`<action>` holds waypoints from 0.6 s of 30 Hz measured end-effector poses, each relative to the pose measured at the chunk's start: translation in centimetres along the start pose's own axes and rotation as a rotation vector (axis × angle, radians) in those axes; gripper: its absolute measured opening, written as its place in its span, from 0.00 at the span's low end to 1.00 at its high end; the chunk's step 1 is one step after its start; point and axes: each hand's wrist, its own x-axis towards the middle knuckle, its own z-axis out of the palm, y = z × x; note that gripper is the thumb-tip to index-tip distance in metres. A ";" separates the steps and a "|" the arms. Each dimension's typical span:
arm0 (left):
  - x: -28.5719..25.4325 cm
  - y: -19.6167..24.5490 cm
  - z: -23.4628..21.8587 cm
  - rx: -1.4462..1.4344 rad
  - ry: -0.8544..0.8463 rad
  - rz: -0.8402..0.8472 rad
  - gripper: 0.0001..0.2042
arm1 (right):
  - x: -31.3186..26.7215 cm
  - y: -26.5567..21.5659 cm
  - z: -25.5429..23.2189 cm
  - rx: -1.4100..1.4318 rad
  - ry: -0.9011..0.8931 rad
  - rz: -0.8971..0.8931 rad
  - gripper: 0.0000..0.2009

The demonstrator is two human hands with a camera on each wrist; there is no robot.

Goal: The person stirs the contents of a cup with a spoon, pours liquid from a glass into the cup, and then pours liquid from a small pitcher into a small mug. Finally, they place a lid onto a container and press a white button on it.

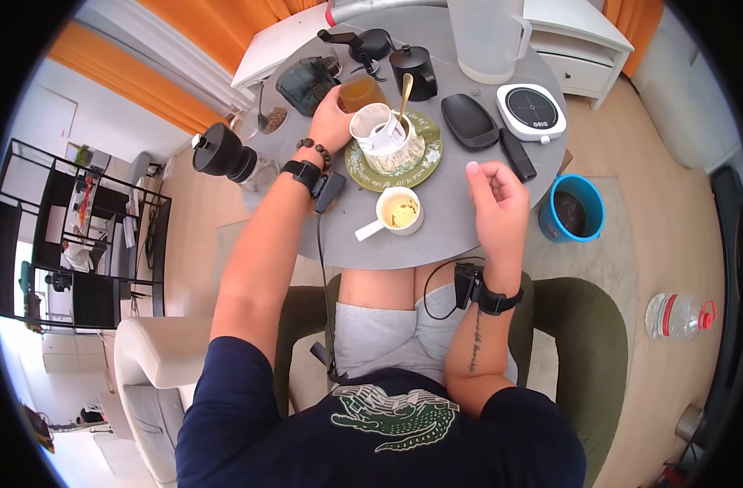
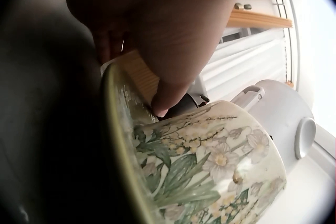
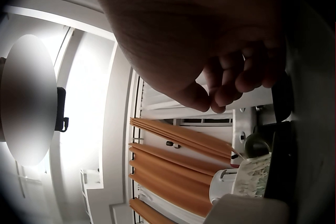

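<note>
My left hand (image 1: 331,124) grips an amber-brown piece (image 1: 361,95), thumb on the near side; the left wrist view shows a wood-coloured face (image 2: 140,74) between thumb and fingers. Just beside it stands a flower-printed cup (image 2: 210,166) on a green plate (image 1: 357,172), a white dripper (image 1: 377,140) over its rim. A gold spoon (image 1: 406,88) rises behind the dripper. Nearer the body is a small white handled cup (image 1: 410,226), with dark bits in something yellowish. My right hand (image 1: 501,199) hovers by the table's right edge, fingers loosely curled around nothing.
A coffee grinder (image 1: 225,154) stands at left, a dark container (image 1: 306,85) farther back. A black pot (image 1: 413,71) and tall clear jug (image 1: 485,41) stand at the back. At right are a black tray (image 1: 469,122), white scale (image 1: 534,112) and blue bucket (image 1: 557,224) below the edge.
</note>
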 end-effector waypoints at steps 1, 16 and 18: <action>-0.3 0.2 0.1 -0.011 0.007 -0.003 0.38 | 0.0 0.0 0.0 -0.004 -0.005 0.003 0.12; -1.0 3.1 -0.7 0.095 0.123 -0.034 0.38 | -0.1 0.4 0.1 -0.001 -0.011 0.009 0.12; -1.2 3.9 -0.8 0.116 0.136 -0.034 0.38 | 0.0 0.5 0.2 0.001 -0.012 0.005 0.12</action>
